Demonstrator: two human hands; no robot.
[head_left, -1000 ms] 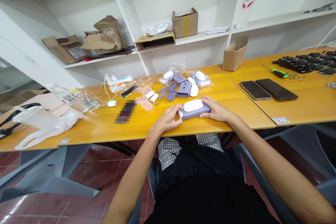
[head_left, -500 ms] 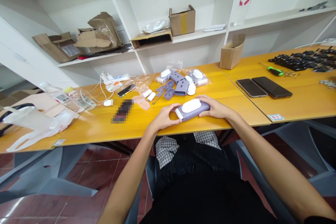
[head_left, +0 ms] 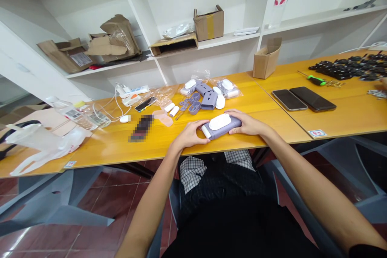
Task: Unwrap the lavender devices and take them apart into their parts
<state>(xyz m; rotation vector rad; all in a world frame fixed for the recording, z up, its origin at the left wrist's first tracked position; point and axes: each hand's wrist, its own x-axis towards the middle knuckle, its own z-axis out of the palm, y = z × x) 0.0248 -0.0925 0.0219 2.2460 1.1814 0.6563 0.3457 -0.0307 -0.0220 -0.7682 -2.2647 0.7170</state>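
While clasped at both ends, lavender oblong plastic casing with white oval cap [head_left: 222, 124] sits at near edge of yellow wooden surface [head_left: 121, 145]. Left hand [head_left: 189, 136] fingers grasp white-roller end; right hand [head_left: 245, 124] fingers wrap opposite end. Loose lavender and white plastic parts [head_left: 208, 98] just behind.

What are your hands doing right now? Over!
Left hand, right hand both grip purple case on table. White pad on top. Nothing blocking.

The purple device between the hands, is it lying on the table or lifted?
Lying. The purple device rests on the table, white part up, left hand and right hand gripping its ends.
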